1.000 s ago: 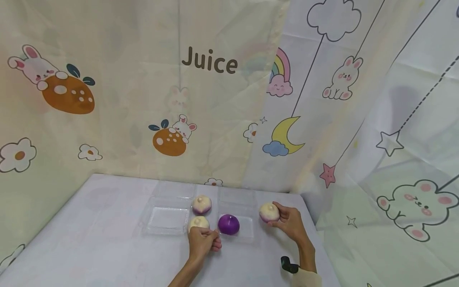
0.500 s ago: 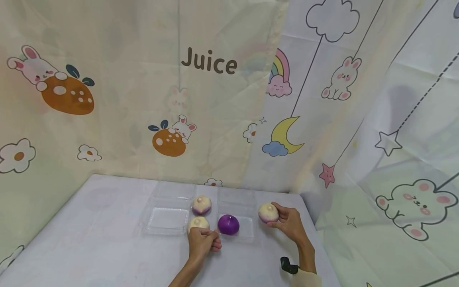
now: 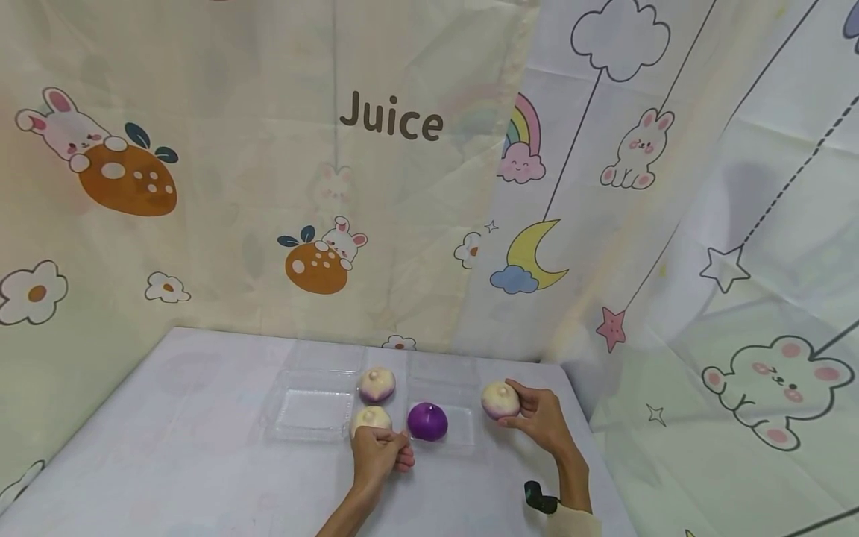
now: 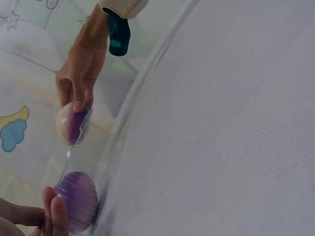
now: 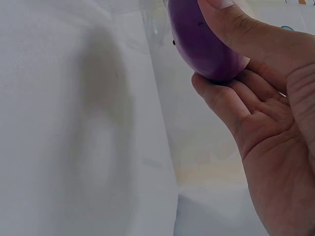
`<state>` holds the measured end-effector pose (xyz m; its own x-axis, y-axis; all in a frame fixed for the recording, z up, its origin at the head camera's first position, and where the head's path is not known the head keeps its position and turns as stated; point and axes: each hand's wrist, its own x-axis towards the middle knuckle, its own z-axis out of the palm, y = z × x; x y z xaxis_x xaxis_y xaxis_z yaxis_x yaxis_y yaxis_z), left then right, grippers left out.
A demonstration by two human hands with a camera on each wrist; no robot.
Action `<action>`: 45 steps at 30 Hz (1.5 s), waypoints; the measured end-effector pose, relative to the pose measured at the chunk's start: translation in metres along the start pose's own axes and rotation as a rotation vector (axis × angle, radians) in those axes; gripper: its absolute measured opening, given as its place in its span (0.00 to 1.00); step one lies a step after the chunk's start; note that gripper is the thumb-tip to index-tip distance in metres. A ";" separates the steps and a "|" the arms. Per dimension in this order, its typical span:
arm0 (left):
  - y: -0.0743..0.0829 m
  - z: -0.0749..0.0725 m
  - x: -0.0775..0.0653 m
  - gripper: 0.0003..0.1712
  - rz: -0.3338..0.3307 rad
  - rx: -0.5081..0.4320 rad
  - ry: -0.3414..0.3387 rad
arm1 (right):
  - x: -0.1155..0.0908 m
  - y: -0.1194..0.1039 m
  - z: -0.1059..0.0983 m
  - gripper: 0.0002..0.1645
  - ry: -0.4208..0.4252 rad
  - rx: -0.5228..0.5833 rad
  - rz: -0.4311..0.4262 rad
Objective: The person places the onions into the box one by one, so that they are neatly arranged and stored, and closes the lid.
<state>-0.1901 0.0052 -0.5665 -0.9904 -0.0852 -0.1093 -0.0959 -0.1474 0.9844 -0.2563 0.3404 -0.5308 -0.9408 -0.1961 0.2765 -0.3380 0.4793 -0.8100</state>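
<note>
In the head view, my right hand (image 3: 542, 418) grips a round white-and-purple, onion-shaped bulb (image 3: 499, 401) beside the right clear plastic box. The right wrist view shows its purple underside (image 5: 202, 44) between thumb and fingers, above the table. My left hand (image 3: 377, 451) stays low at the near left corner of the right box (image 3: 463, 429); I cannot tell whether its fingers pinch the rim. A purple bulb (image 3: 427, 422) sits in that box. Partly hidden behind my left hand is a white-topped bulb (image 3: 371, 418), with another white-and-purple bulb (image 3: 377, 383) farther back.
A second clear plastic box (image 3: 314, 410) stands at left with nothing inside; both box lids are folded back. The white table (image 3: 201, 447) runs to a printed cloth (image 3: 403, 224) behind and at right. A dark strap (image 3: 540, 497) shows near my right wrist.
My right hand and its bulb shift very slightly left in the head view. My left hand, the boxes and the other bulbs hold their places.
</note>
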 end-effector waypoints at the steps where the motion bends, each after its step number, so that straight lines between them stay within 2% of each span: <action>1: 0.000 0.000 0.000 0.13 0.000 0.000 0.000 | 0.000 0.000 0.000 0.49 -0.001 0.000 -0.001; 29: -0.003 0.000 0.002 0.12 0.000 -0.005 -0.001 | 0.007 -0.011 -0.001 0.50 -0.088 0.036 -0.004; 37: -0.002 -0.001 0.003 0.12 0.008 0.009 0.004 | 0.014 -0.010 0.001 0.50 -0.105 0.014 -0.021; 45: -0.002 0.000 0.001 0.12 -0.008 0.014 0.002 | 0.017 -0.017 -0.001 0.50 -0.153 0.045 -0.015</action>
<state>-0.1907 0.0055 -0.5683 -0.9894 -0.0858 -0.1171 -0.1049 -0.1345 0.9853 -0.2664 0.3298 -0.5118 -0.9194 -0.3326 0.2101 -0.3477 0.4369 -0.8296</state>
